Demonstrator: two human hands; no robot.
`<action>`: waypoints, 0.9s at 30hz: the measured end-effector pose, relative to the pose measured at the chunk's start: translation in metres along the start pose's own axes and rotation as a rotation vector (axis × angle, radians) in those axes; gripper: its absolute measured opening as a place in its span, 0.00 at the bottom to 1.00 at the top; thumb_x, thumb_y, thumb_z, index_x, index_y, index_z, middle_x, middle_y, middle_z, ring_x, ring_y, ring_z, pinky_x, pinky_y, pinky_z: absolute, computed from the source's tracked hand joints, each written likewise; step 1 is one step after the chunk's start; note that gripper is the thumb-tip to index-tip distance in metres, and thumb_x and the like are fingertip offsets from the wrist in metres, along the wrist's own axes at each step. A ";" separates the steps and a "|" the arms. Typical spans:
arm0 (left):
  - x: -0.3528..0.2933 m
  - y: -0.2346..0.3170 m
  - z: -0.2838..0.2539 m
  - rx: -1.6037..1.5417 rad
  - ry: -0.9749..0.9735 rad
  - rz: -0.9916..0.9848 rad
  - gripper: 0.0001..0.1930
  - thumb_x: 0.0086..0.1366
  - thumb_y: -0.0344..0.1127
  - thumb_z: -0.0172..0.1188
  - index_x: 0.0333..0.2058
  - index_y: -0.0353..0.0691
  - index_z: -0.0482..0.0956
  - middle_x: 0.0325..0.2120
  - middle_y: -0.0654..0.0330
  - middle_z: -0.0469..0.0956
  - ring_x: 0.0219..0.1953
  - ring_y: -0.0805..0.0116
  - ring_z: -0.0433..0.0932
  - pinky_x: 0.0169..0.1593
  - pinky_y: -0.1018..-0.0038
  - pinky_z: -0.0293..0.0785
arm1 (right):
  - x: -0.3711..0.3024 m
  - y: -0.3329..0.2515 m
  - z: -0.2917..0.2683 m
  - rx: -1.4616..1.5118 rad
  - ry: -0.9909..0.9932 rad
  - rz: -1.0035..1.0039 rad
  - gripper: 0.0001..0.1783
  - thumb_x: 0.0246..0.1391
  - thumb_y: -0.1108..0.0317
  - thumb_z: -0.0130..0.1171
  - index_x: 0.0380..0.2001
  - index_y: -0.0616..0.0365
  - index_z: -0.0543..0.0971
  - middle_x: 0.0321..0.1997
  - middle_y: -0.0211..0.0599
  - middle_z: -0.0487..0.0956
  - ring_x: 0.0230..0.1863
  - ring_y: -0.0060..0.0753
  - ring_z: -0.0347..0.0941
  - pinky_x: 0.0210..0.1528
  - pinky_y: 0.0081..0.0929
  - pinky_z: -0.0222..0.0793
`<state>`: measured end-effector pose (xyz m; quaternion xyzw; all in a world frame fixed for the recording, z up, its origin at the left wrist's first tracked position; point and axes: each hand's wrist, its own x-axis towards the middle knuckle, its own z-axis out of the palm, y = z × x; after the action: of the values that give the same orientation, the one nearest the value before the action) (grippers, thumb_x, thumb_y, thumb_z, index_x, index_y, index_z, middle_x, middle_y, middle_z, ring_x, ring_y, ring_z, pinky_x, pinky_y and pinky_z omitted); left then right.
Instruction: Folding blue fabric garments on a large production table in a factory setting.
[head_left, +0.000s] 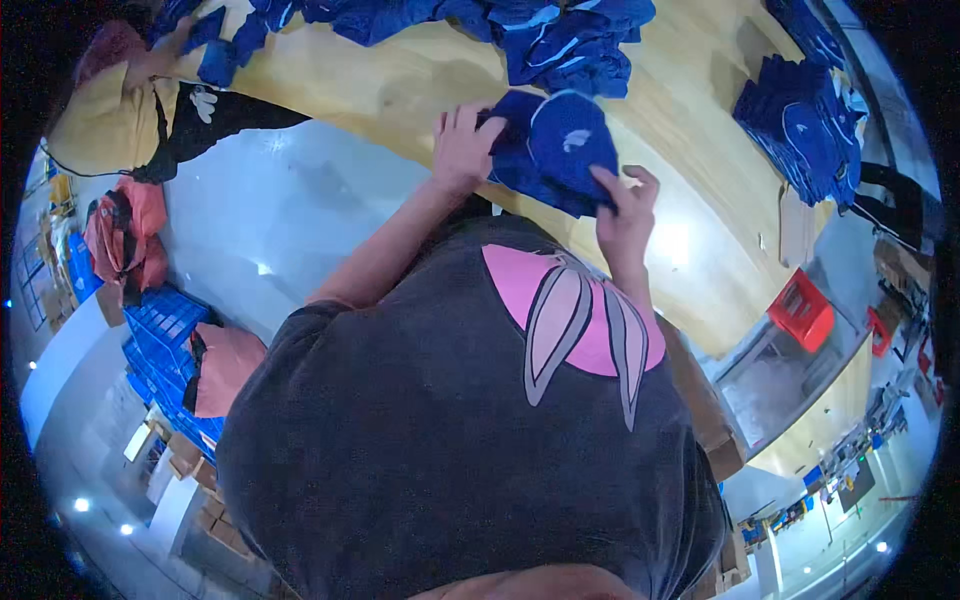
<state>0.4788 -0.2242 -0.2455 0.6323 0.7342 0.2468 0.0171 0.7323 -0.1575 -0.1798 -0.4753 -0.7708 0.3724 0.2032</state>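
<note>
Slippage looks like the likeliest trouble for the blue garment piece (572,142), which is between both hands near the table's (695,185) close edge. The left hand's (462,150) thumb meets its left side; the right hand's (628,212) thumb lies on its lower right, the visible fingers curled just beside. Whether either grips, I cannot tell. A weak hold could let the cloth slide off; uneven pulling could crease it. The blue garment pile (570,50) beyond could mix with it.
</note>
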 end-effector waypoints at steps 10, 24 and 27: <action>-0.063 -0.062 0.045 -0.409 -0.467 -0.189 0.22 0.51 0.34 0.61 0.47 0.44 0.73 0.45 0.54 0.74 0.45 0.50 0.71 0.51 0.62 0.68 | -0.035 0.100 0.075 0.101 -0.151 -0.019 0.25 0.47 0.78 0.52 0.52 0.56 0.76 0.57 0.49 0.66 0.50 0.47 0.69 0.51 0.30 0.69; -0.056 -0.045 0.045 -0.798 -0.286 -0.528 0.23 0.51 0.29 0.61 0.48 0.41 0.70 0.32 0.51 0.74 0.28 0.50 0.74 0.35 0.62 0.73 | -0.002 0.088 0.078 0.446 -0.030 0.590 0.26 0.51 0.73 0.56 0.54 0.68 0.68 0.43 0.50 0.74 0.45 0.41 0.71 0.51 0.32 0.69; -0.066 -0.053 0.049 -0.393 -0.252 -0.300 0.21 0.51 0.30 0.62 0.46 0.42 0.71 0.35 0.52 0.74 0.32 0.51 0.74 0.37 0.64 0.72 | -0.012 0.133 0.084 0.068 0.027 0.464 0.29 0.52 0.70 0.58 0.57 0.66 0.67 0.50 0.54 0.72 0.49 0.45 0.71 0.53 0.34 0.68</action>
<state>0.4597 -0.2731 -0.3281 0.5269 0.7495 0.2986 0.2672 0.7590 -0.1636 -0.3349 -0.6375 -0.6251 0.4285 0.1382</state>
